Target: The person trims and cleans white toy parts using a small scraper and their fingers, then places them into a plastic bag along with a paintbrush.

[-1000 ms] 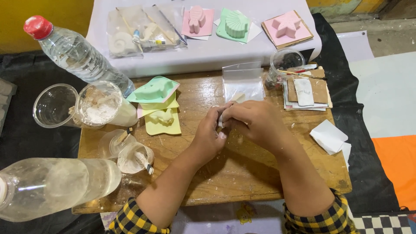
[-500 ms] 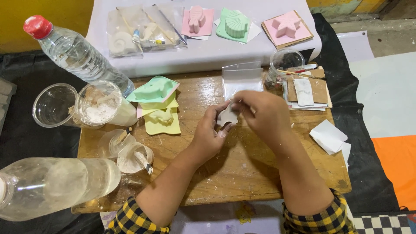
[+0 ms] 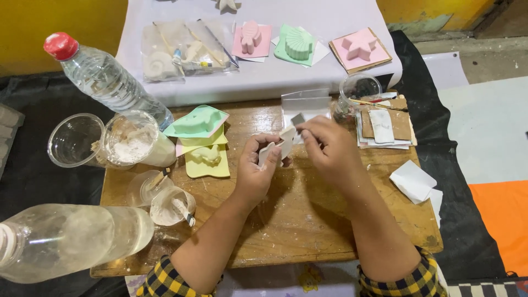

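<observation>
While the left hand (image 3: 258,170) curls around a small white plaster cast (image 3: 275,148), its fingers closed on the piece to keep it raised above the middle of the worn wooden table (image 3: 308,231), the right hand (image 3: 330,151) meets it from the other side. The right thumb and forefinger are pinched shut on a small grey square, possibly a scrap of sandpaper (image 3: 297,119), held against the top edge of the cast; what it is exactly cannot be told. Both hands sit close together, so the cast is steadied from below as its edge is worked from above.

Just behind the hands stands a clear plastic bag (image 3: 306,104). To the left, within easy reach, lie a green mould (image 3: 196,122) stacked over a yellow mould (image 3: 207,159). Further left are a clear plastic cup with white powder (image 3: 131,140) and a water bottle with a red cap (image 3: 104,77). A small cup with white paste and a stirrer (image 3: 171,206) sits near the front left corner. To the right lies a stack of brown cards (image 3: 385,124). Beyond the table, pink and green moulds (image 3: 297,44) are laid out in a row on a white cloth.
</observation>
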